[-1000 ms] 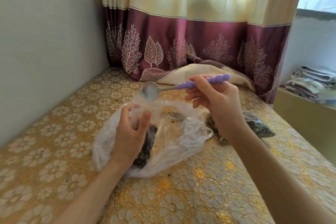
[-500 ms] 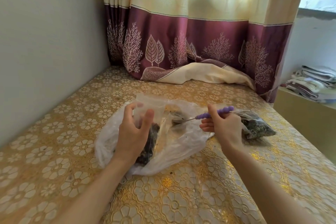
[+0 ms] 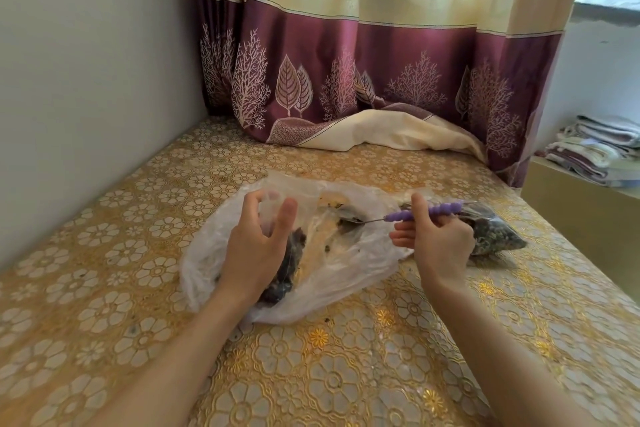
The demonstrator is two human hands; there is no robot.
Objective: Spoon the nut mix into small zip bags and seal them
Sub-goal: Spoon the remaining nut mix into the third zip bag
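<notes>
Zip bag: the small clear zip bag [image 3: 277,218] is standing at centre frame, on the big bag [image 3: 346,263], held up by the left hand; dark nut mix is showing in its lower part.
Handling, bag: judged thin, limp and slippery; it is likely folding shut unless the mouth is being held by its rim, so the rim strip looks the best place to take hold.
Nut mix: the loose mix [image 3: 346,227] is lying inside the big bag at centre, where the spoon bowl is resting; judged light, small and apt to scatter off a tilted spoon.
Spoon: the spoon [image 3: 426,213] is lying nearly level, purple beaded handle to the right, thin metal neck and bowl reaching left; stiff, and the knobs are giving a sure hold.
Left hand: the left hand [image 3: 258,246] is gripping the zip bag, thumb and fingers curled round its upper part, with a gap between them at the mouth.
Right hand: the right hand [image 3: 440,241] is pinching the spoon handle, thumb upright against it, remaining fingers curled below.
Filled bag: another bag [image 3: 495,236] of mix is lying on the bench [image 3: 346,374] at right, just behind the right hand.
</notes>
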